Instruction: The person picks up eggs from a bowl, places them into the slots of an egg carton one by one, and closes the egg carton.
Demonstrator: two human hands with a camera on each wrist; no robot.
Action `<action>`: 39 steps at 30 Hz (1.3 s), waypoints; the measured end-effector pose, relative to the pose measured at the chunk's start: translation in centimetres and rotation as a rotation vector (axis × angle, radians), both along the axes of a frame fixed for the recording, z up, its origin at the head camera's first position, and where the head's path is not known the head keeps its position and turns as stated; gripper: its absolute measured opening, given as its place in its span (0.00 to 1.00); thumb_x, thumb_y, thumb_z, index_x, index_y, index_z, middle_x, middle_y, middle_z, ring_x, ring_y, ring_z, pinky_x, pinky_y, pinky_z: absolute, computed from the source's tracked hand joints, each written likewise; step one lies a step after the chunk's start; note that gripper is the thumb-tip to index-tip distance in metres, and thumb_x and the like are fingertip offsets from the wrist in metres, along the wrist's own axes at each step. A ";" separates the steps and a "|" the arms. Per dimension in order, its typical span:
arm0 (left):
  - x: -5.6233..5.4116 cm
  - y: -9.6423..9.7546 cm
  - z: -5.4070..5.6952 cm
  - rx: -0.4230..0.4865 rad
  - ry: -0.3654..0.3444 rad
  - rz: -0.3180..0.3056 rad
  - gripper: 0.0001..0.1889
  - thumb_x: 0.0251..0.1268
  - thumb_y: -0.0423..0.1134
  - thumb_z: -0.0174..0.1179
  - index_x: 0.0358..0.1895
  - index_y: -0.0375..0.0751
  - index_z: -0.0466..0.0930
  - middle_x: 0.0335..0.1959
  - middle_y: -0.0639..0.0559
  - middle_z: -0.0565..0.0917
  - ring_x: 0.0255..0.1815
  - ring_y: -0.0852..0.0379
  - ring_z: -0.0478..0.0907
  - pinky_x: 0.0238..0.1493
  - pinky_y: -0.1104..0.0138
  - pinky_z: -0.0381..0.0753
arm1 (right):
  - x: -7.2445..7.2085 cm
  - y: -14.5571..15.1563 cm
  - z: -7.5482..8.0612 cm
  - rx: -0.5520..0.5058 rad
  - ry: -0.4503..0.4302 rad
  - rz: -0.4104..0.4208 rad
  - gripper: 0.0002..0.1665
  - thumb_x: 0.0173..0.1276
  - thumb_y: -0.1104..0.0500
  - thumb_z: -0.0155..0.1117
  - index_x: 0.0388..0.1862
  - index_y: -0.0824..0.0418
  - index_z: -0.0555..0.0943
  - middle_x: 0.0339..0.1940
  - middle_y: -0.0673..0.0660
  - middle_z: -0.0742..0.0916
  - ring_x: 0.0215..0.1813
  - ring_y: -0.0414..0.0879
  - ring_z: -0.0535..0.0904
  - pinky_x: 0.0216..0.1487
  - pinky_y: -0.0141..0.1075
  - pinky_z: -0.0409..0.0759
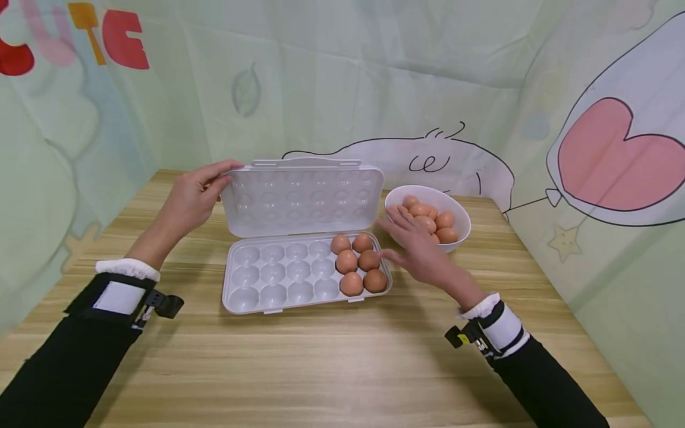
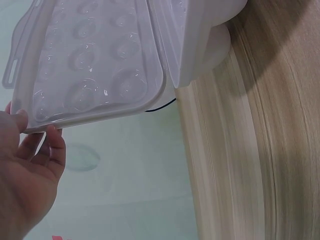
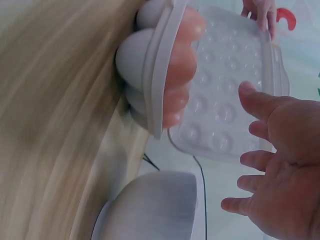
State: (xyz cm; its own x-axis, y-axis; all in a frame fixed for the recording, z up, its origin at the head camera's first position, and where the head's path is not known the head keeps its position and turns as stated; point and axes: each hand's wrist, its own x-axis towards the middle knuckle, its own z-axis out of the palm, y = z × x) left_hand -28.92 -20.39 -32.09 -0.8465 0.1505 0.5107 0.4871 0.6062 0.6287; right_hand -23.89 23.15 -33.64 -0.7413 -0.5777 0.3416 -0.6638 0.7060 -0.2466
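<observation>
Eggs [image 1: 445, 220] in the bowl [image 1: 453, 206] are part-hidden behind the right hand [image 1: 421, 248].

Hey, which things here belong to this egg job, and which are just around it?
Job: egg tray; its raised lid, held by the left hand; tray eggs; bowl eggs; white bowl; right hand.

Just around: wooden table; printed backdrop; wrist cameras.

Wood-grain tbl [image 1: 342, 368], pale grn backdrop [image 1: 374, 71] behind, red ltr E [image 1: 125, 38] upper L, balloon print [image 1: 637, 101] w/ pink heart [image 1: 605, 166] at R, sm yellowish star [image 1: 564, 242] below.
</observation>
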 end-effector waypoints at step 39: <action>0.0 0.0 0.0 -0.013 0.017 0.007 0.17 0.84 0.36 0.51 0.67 0.44 0.81 0.52 0.41 0.85 0.27 0.55 0.70 0.29 0.75 0.70 | -6.8 3.2 0.4 0.065 -0.097 -0.093 0.06 0.79 0.61 0.62 0.45 0.60 0.85 0.37 0.56 0.76 0.41 0.51 0.72 0.41 0.44 0.71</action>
State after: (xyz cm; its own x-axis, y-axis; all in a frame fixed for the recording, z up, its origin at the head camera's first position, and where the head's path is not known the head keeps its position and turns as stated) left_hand -28.92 -20.36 -32.04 -0.8389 0.1507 0.5230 0.4930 0.6176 0.6128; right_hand -30.72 26.34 -33.20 -0.8202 -0.5239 0.2298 -0.5704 0.7796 -0.2585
